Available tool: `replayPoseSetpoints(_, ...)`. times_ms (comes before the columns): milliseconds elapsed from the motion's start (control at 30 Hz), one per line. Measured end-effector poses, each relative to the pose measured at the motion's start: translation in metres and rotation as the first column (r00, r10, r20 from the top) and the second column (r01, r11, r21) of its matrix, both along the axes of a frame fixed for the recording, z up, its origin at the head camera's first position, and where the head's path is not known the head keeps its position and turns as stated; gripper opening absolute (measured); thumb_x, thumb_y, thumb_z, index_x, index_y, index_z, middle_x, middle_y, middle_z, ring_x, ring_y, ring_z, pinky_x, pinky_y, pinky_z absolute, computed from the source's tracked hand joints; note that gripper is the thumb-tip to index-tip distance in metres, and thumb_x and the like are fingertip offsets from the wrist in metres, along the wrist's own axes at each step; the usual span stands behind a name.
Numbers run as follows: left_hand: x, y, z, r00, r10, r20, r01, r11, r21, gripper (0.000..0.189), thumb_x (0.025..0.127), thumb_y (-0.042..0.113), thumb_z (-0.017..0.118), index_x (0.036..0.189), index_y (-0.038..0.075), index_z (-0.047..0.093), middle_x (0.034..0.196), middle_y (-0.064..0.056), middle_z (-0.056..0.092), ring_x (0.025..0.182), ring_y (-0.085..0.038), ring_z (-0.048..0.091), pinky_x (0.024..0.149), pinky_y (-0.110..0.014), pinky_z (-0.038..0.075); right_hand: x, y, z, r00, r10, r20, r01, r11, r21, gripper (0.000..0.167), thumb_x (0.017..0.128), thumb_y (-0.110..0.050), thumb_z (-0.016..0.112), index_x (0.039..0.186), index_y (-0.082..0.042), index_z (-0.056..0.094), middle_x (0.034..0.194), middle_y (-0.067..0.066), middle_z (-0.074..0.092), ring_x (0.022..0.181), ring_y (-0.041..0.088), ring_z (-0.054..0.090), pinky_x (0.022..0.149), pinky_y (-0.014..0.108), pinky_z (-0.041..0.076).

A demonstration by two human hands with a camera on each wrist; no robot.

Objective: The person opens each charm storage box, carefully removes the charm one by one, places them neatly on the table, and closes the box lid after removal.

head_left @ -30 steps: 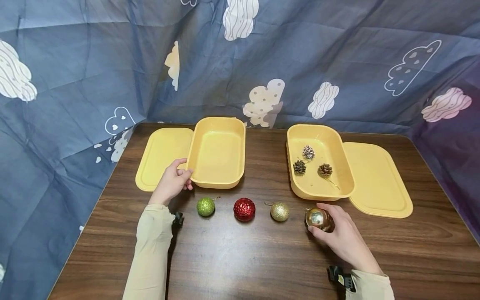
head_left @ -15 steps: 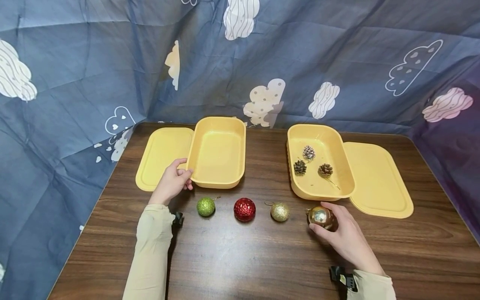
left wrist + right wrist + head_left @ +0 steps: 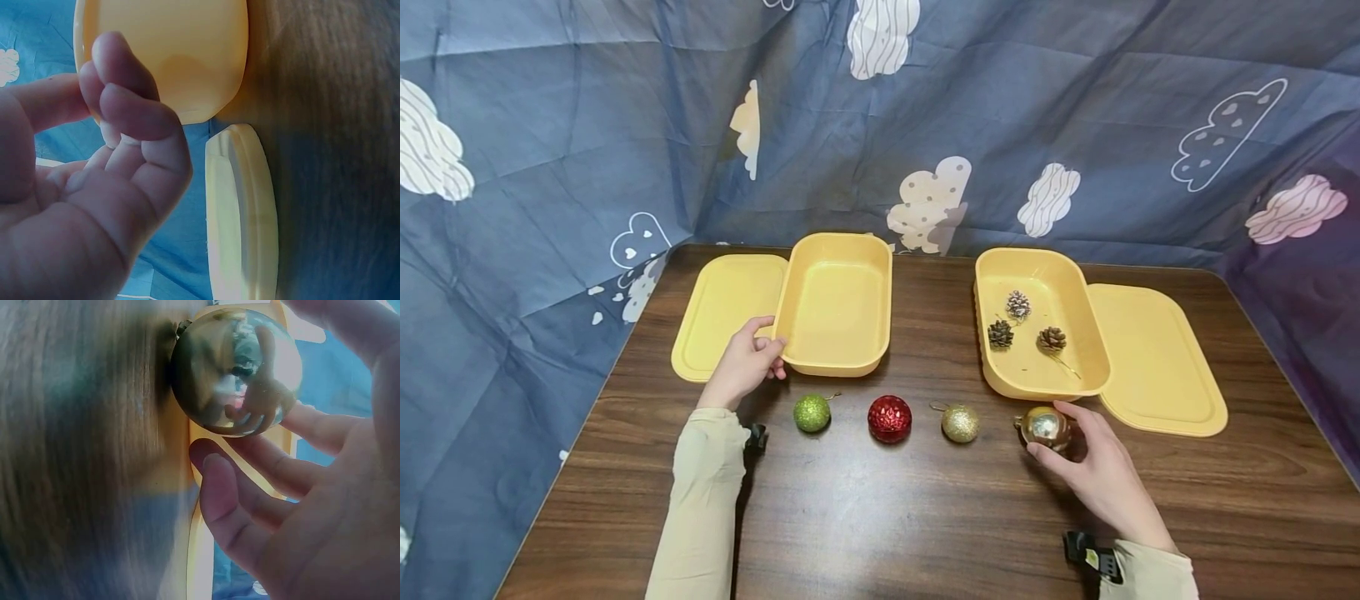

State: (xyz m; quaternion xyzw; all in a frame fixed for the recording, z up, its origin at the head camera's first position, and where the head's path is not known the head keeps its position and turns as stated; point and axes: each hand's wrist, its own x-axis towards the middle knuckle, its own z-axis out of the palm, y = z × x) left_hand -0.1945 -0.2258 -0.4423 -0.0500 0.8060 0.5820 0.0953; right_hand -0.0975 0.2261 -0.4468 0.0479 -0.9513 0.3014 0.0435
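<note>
My left hand [image 3: 741, 362] grips the near left corner of the left yellow container [image 3: 835, 369] at its rim. In the left wrist view its lower fingers [image 3: 156, 150] are curled in front of the container wall. The right hand [image 3: 1101, 467] lies loosely around a shiny gold Christmas ball [image 3: 1047, 427] on the table, thumb and index finger spread at its near and far sides. In the right wrist view a gap shows between ball and palm, with fingertips close behind the ball. The right yellow container [image 3: 1045, 392] stands just beyond, holding pine cones [image 3: 1051, 339].
A green glitter ball [image 3: 812, 413], a red faceted ball [image 3: 890, 419] and a pale gold glitter ball [image 3: 960, 423] lie in a row on the wooden table [image 3: 865, 508]. One yellow lid [image 3: 722, 308] lies beside the left container, another lid [image 3: 1157, 358] beside the right one.
My right hand has drawn a little to the right and its fingers have loosened around the gold ball, which has shifted slightly right. The left hand has stayed at the container.
</note>
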Motion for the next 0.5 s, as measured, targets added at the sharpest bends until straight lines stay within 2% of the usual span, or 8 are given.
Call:
replayPoseSetpoints(133, -0.0003, 0.0006, -0.0003, 1.0, 0.0, -0.001, 0.0, 1.0, -0.001, 0.055, 0.099, 0.012, 0.05, 0.147, -0.001, 0.027, 0.066, 0.001, 0.056, 0.056, -0.009, 0.06, 0.059, -0.022, 0.049, 0.0004, 0.0012, -0.0001, 1.0, -0.003, -0.006, 0.003, 1.0, 0.01, 0.064, 0.079, -0.03, 0.079, 0.13, -0.002, 0.052, 0.12, 0.019, 0.058, 0.104, 0.032, 0.055, 0.082, 0.048, 0.043)
replayPoseSetpoints(233, -0.0005, 0.0007, -0.0005, 1.0, 0.0, -0.003, 0.0, 1.0, -0.001, 0.054, 0.098, 0.012, 0.05, 0.147, -0.001, 0.028, 0.066, 0.001, 0.056, 0.056, -0.009, 0.06, 0.059, -0.022, 0.049, 0.0002, 0.0014, 0.0008, 1.0, -0.004, -0.002, 0.004, 1.0, 0.005, 0.063, 0.08, -0.029, 0.079, 0.129, -0.002, 0.052, 0.115, 0.016, 0.062, 0.09, 0.015, 0.059, 0.075, 0.034, 0.046)
replayPoseSetpoints(333, -0.0003, 0.0006, -0.0004, 1.0, -0.001, -0.003, 0.001, 1.0, -0.002, 0.055, 0.098, 0.012, 0.05, 0.147, -0.001, 0.028, 0.066, 0.0, 0.056, 0.056, -0.009, 0.06, 0.059, -0.022, 0.049, 0.0, 0.001, 0.0015, 1.0, -0.003, 0.021, 0.003, 1.0, -0.007, 0.062, 0.081, -0.029, 0.078, 0.13, -0.002, 0.052, 0.106, 0.012, 0.064, 0.074, 0.0, 0.056, 0.065, 0.023, 0.044)
replayPoseSetpoints(500, 0.0001, 0.0005, 0.0003, 1.0, 0.0, 0.002, 0.0, 1.0, -0.003, 0.055, 0.099, 0.012, 0.05, 0.147, -0.001, 0.027, 0.066, 0.0, 0.056, 0.056, -0.01, 0.06, 0.059, -0.022, 0.049, -0.0002, -0.0006, 0.0027, 0.997, -0.012, 0.076, 0.012, 1.0, 0.004, 0.061, 0.084, -0.033, 0.074, 0.131, -0.003, 0.051, 0.097, 0.007, 0.065, 0.069, -0.005, 0.052, 0.062, 0.021, 0.041)
